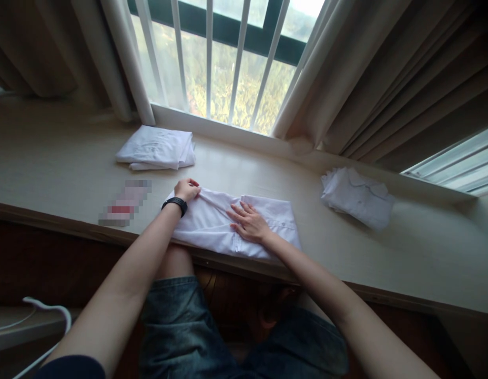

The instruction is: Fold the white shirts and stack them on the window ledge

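A white shirt, partly folded into a long flat shape, lies in front of me along the near edge of the pale ledge. My left hand, with a black watch on its wrist, pinches the shirt's far left corner between thumb and fingers. Flat on the middle of the cloth rests my right hand, fingers spread. A small button shows on the shirt's right part. Some creases run from the left hand toward the right one.
A folded white garment sits at the back left of the ledge, and a folded white shirt at the right. A blurred-out flat item lies left of my hands. Behind are a barred window and curtains.
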A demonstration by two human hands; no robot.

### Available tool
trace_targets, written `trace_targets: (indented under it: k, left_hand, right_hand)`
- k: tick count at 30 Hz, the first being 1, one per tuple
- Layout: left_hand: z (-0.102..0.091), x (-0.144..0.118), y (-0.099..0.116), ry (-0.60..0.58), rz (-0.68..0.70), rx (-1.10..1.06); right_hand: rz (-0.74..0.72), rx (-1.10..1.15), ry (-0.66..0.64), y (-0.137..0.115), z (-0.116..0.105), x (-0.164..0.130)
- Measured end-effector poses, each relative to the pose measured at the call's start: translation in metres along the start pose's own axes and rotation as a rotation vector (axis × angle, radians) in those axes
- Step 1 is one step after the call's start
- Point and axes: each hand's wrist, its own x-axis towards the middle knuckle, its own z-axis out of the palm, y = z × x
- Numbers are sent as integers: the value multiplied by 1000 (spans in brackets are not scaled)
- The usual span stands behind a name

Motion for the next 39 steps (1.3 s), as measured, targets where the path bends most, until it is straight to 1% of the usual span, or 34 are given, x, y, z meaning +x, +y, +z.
trace_targets:
  k: [3,5,6,8,9,10,12,13,15,18,20,23,26,28,30,32,34,36,37,38,39]
  left_hand:
    - [2,-16,13,84,180,340]
    - [10,-35,23,108,355,490]
    - [16,-47,27,81,459,520]
    - [32,-70,29,-37,690,603]
    - [40,-80,28,-102,776,658]
    - [48,-87,25,-163,817,708]
    - [59,-94,16,-243,768,775]
    - [63,-94,11,-267,730,792]
    - [66,-91,2,-281,690,804]
    - [66,-83,-5,-265,703,811]
    - [66,-79,-6,-252,704,821]
    - [68,-77,-2,-241,691,837]
    - [66,-74,2,-280,689,847]
    - [57,-72,5,-280,697,849]
    - [39,-72,6,-220,704,857]
    - [15,-75,5,-128,695,866]
    - [-14,-80,1,-27,642,870]
    - [-42,-84,-5,80,512,872]
    - [-55,-85,-8,114,410,872]
    - [-67,-85,-12,127,296,865]
    - [-77,-84,-15,113,187,846]
  right_hand:
    - [-7,-26,-37,1,-1,3]
    - [-10,-13,-62,2,-3,5]
    - [-9,2,-69,2,-4,6]
    - [14,36,-38,0,-8,4]
    - [42,52,6,-2,-9,2]
    - [81,64,62,-6,-11,-3]
    - [171,74,156,-16,-12,-17]
    - [205,71,169,-23,-12,-25]
    - [212,51,125,-35,-9,-44]
    - [140,-4,26,-47,-2,-65]
    - [117,-30,3,-50,2,-71]
    - [116,-36,4,-49,3,-72]
    - [112,-13,8,-46,-1,-70]
    - [109,36,6,-43,-7,-70]
    - [143,100,36,-41,-14,-74]
    - [204,132,98,-39,-20,-82]
    - [229,122,131,-39,-21,-92]
    - [183,96,100,-40,-18,-104]
    - [148,81,75,-41,-14,-109]
    - [118,65,56,-42,-11,-113]
    - [97,48,46,-42,-7,-116]
